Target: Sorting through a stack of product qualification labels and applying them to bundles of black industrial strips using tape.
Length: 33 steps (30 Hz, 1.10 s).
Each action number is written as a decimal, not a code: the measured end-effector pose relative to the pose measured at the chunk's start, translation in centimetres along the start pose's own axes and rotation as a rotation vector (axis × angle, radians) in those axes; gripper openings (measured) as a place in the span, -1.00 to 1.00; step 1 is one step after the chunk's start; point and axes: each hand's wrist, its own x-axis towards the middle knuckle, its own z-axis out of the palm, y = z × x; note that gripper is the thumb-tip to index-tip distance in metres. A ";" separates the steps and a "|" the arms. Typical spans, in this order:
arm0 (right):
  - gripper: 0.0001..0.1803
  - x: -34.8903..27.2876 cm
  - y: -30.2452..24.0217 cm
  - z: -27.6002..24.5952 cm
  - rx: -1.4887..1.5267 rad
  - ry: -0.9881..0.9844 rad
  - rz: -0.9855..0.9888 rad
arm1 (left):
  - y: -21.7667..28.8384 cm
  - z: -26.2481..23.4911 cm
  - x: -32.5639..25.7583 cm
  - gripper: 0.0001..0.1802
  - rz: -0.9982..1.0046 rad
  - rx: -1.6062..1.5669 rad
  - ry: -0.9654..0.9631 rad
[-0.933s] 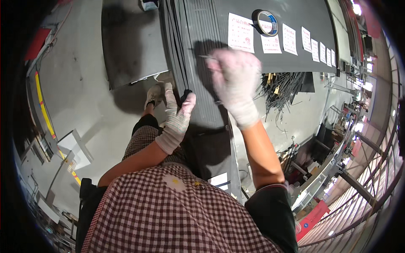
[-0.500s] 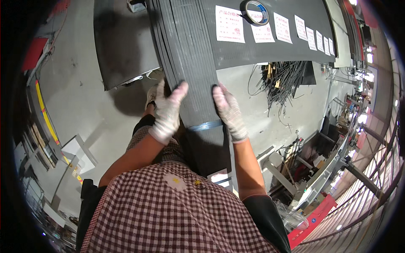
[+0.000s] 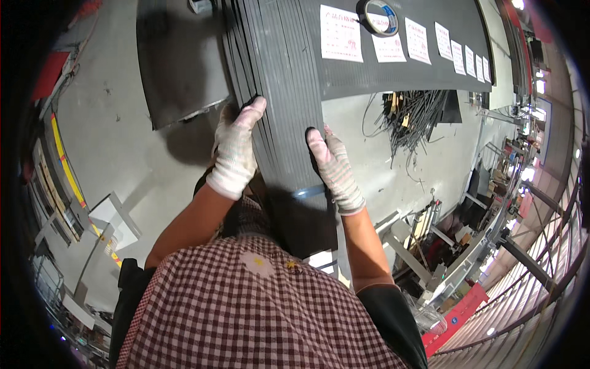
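Observation:
A long, thick bundle of dark grey, ribbed strips [image 3: 279, 80] runs away from my body, its near end by the apron. My left hand [image 3: 236, 147], in a whitish knit glove, grips its left edge with the thumb on top. My right hand [image 3: 332, 163], gloved the same way, clasps the right edge a little nearer to me, thumb up. The fingers of both hands are partly hidden beside and under the bundle. A shiny bluish band [image 3: 307, 192] crosses the strips near my right wrist.
On the dark table [image 3: 393, 77] at the far right lie a roll of tape [image 3: 393, 18] and several white printed slips [image 3: 418, 46]. A heap of thin black offcuts [image 3: 409, 123] is on the floor beyond my right hand. A dark sheet-topped surface [image 3: 178, 74] stands left of the bundle.
My left hand has shifted slightly left along the bundle's edge, and the bundle's near part has swung a little right. My right hand has moved slightly nearer to me.

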 end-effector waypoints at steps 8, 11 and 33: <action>-0.24 0.8 0.0 -1.2 0.169 -0.102 0.017 | -1.5 2.5 -5.8 -0.30 0.026 0.384 0.023; -0.19 0.5 -0.3 -1.9 -0.021 -0.088 -0.093 | -1.7 2.8 -6.6 -0.35 0.009 0.351 0.013; -0.13 0.6 0.9 -2.9 0.095 -0.064 0.132 | -6.8 -3.0 -7.2 -0.38 0.505 1.261 -0.288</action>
